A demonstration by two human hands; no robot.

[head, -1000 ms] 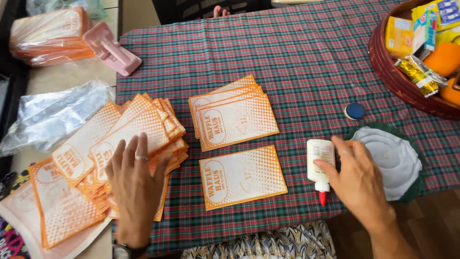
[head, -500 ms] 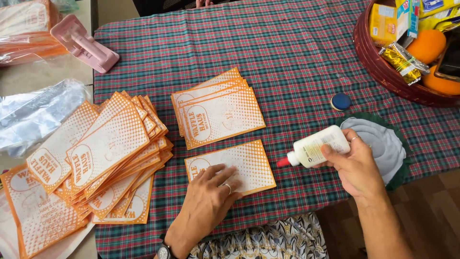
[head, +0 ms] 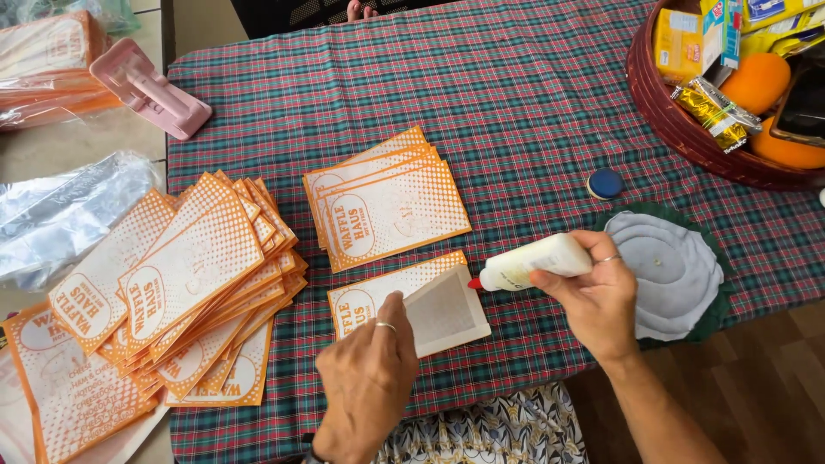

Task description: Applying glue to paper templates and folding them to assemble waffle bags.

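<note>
My left hand (head: 369,378) presses its fingertips on a single orange-and-white paper bag (head: 412,301) lying on the plaid tablecloth, with the bag's plain flap (head: 447,311) folded open. My right hand (head: 593,292) grips a white glue bottle (head: 534,261) held sideways, its red tip pointing at the flap's right edge. A small stack of the same bags (head: 387,199) lies just beyond. A large fanned pile of bags (head: 176,292) spreads at the left.
A blue bottle cap (head: 605,183) lies near a grey-white round mat (head: 675,271) at the right. A dark red basket (head: 679,120) holds packets and oranges at the far right. A pink holder (head: 150,90) and clear plastic wrap (head: 64,215) sit at the left.
My left hand has lifted the bag's flap open and holds it. My right hand brought the glue bottle left, its tip now at the flap's edge.
</note>
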